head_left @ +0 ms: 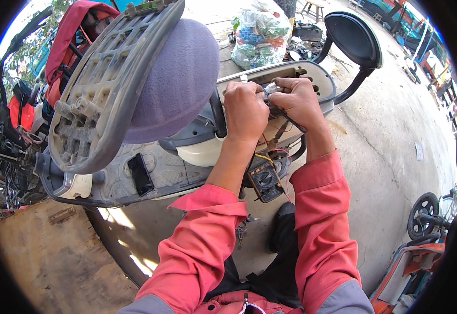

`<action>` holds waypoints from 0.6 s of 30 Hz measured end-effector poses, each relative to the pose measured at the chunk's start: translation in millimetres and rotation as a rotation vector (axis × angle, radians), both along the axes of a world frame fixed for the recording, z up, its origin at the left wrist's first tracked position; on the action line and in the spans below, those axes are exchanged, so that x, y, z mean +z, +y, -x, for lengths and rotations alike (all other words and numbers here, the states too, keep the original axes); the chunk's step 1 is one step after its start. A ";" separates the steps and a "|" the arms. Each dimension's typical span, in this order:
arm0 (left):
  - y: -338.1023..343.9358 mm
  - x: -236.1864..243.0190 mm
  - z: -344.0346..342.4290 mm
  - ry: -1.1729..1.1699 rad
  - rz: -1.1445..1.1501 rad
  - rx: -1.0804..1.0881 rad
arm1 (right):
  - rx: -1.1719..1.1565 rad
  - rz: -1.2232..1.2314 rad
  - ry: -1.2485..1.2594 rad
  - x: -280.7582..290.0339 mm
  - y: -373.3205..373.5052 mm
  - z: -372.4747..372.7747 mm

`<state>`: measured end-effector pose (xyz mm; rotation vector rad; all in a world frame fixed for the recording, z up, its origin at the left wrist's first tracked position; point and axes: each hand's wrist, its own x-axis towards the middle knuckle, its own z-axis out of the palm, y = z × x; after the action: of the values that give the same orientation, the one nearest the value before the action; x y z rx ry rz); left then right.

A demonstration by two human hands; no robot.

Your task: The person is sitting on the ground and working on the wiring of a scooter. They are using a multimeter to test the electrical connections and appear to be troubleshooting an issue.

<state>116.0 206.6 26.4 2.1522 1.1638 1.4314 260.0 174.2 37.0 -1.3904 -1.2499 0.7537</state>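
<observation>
Outdoors, from the head camera, 2 bare hands are seen at the opened front of a scooter, with the scooter's handlebar panel (312, 78) taken as the landmark. A small white connector (270, 87) is held just in front of that panel: the right hand (299, 102) has its fingertips pinched together on it, and dark wires (286, 118) are trailed from it below the panel. The left hand (245, 110) is closed in a loose fist just left of the connector; whether its fingers are clamped on the plug or on the wire beside it cannot be told.

Below the panel, a black multimeter (264, 179) is rested on the scooter's body, with red and yellow leads run up toward the hands. Left of the panel, the raised seat (118, 83) is tilted up, underside showing. Right of the panel, a round mirror (355, 39) is carried on its stalk.

An electrical check of the connector is judged to be in hand; a steady hold and probe contact on its terminals would be called for next.

Hidden points: the connector's pins, the probe tips, and the meter's reading are not made out.
</observation>
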 end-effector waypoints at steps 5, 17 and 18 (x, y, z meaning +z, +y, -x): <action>0.4 0.3 -0.2 0.005 -0.002 -0.002 | -0.007 0.008 -0.002 1.4 -0.4 1.0; 5.0 -2.4 0.0 0.005 -0.038 0.019 | 0.015 0.013 0.027 4.7 -2.3 3.3; 5.2 -2.8 0.2 0.007 -0.038 0.018 | 0.019 0.012 0.029 4.2 -1.9 3.2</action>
<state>115.8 211.8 23.6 2.1786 1.1711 1.4661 256.8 172.3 41.3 -1.3742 -1.2394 0.7924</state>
